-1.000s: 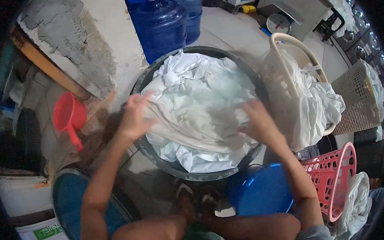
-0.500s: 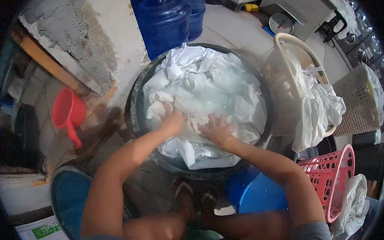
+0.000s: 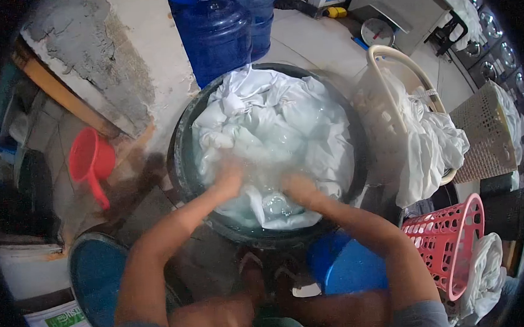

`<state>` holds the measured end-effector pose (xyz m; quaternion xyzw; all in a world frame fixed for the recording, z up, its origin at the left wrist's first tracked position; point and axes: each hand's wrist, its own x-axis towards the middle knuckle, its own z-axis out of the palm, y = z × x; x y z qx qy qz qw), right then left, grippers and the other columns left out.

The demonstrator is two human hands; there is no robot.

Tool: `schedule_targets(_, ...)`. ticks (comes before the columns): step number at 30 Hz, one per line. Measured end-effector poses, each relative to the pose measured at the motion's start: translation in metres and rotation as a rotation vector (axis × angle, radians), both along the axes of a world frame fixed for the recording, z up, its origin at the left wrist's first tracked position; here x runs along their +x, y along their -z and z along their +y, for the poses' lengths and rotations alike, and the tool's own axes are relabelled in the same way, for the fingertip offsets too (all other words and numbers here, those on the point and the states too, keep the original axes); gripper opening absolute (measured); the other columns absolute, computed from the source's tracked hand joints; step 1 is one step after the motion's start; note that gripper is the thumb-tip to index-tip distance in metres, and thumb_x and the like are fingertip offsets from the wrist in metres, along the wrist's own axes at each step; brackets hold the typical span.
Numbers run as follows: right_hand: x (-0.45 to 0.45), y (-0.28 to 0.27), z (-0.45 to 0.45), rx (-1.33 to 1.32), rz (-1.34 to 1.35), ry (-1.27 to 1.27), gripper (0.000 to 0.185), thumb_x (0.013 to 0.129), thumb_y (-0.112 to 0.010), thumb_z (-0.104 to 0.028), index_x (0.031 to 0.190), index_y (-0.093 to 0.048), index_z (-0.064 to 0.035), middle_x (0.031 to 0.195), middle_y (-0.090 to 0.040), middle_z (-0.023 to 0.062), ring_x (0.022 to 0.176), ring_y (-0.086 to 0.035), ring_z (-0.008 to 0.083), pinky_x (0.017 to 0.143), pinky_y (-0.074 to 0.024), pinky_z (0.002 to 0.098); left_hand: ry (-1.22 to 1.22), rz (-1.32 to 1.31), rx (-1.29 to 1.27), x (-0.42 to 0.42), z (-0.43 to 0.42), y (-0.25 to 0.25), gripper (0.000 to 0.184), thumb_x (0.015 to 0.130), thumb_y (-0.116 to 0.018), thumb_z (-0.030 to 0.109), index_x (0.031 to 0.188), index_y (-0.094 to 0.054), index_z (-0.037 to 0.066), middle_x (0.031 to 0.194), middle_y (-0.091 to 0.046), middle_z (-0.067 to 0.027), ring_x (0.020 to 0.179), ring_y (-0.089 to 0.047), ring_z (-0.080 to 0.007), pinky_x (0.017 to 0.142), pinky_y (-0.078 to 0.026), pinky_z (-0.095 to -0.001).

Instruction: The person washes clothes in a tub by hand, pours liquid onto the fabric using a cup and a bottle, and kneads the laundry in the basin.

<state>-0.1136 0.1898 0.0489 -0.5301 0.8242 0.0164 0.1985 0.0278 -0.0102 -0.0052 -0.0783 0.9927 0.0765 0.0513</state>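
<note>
A large dark round tub [image 3: 181, 150] holds white cloth [image 3: 264, 92] soaking in cloudy water. My left hand [image 3: 229, 176] reaches into the left side of the wet cloth. Across from it, my right hand [image 3: 300, 189] presses at the cloth on the right side. Both hands are smeared by motion, and their fingers are partly hidden in the water and cloth, so I cannot make out a grip. Between the hands the water looks stirred, and a fold of cloth stands up near the front of the tub.
A red dipper [image 3: 93, 160] lies on the floor at left. Blue water jugs [image 3: 217, 41] stand behind the tub. To the right are a cream basket [image 3: 383, 98] of white cloth and a pink basket [image 3: 447, 242]. A blue basin [image 3: 356, 265] and a blue-lidded drum [image 3: 96, 279] sit in front.
Both hands have moved slightly toward me and deeper into the cloth. The cloth has shifted and sunk around them. My view has shifted a little.
</note>
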Motion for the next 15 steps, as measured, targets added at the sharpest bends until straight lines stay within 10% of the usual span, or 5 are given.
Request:
schedule_targets(6, -0.029, -0.044, 0.019, -0.500, -0.272, 0.183, 0.019, 0.083, -0.062, -0.021, 0.089, -0.068, -0.0042, 0.079, -0.065, 0.0213, 0.071, -0.066, 0.0321, 0.065, -0.0508, 0.0407, -0.178, -0.127, 0.591, -0.003, -0.020, -0.035, 0.046, 0.073, -0.070, 0.028, 0.115, -0.064, 0.010, 0.134, -0.040, -0.0331, 0.132, -0.031, -0.0471, 0.109, -0.028, -0.0454)
schedule_targets(15, -0.045, -0.174, 0.026, -0.935, -0.627, 0.639, 0.017, 0.087, -0.067, -0.016, 0.090, -0.070, 0.0005, 0.079, -0.067, 0.0027, 0.072, -0.061, 0.0086, 0.065, -0.0525, 0.0249, -0.176, 0.066, 0.310, 0.000, -0.005, -0.039, 0.042, 0.071, -0.076, 0.027, 0.108, -0.066, 0.011, 0.137, -0.042, -0.0263, 0.130, -0.036, -0.0442, 0.109, -0.027, -0.0458)
